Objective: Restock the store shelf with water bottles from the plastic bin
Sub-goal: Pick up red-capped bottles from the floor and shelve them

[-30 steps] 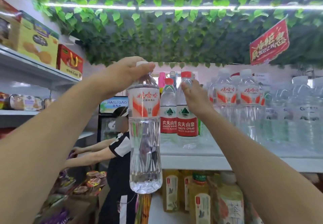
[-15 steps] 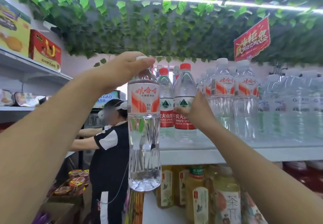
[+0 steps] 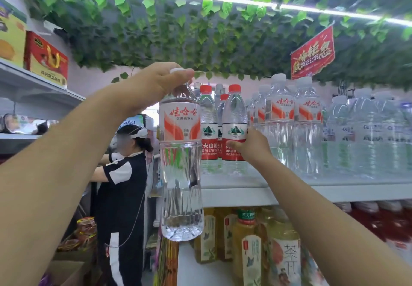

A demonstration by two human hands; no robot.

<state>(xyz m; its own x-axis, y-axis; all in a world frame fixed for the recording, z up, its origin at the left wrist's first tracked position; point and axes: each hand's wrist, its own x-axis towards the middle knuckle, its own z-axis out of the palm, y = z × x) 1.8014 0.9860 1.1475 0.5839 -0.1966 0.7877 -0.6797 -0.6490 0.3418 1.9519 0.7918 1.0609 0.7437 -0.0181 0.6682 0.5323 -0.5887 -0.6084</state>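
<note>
White-capped bottle (image 3: 181, 174) hanging below the pinching fingers (image 3: 181, 75) of my left hand (image 3: 156, 82); red-capped bottle (image 3: 234, 116) inside the curling fingers (image 3: 233, 146) of my right hand (image 3: 254, 147).

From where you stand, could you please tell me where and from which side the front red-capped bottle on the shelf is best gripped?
Probably around the label band of the red-capped bottle, coming from the front right as the right hand does: it stands upright at the shelf edge, with a twin bottle close on its left.
</note>
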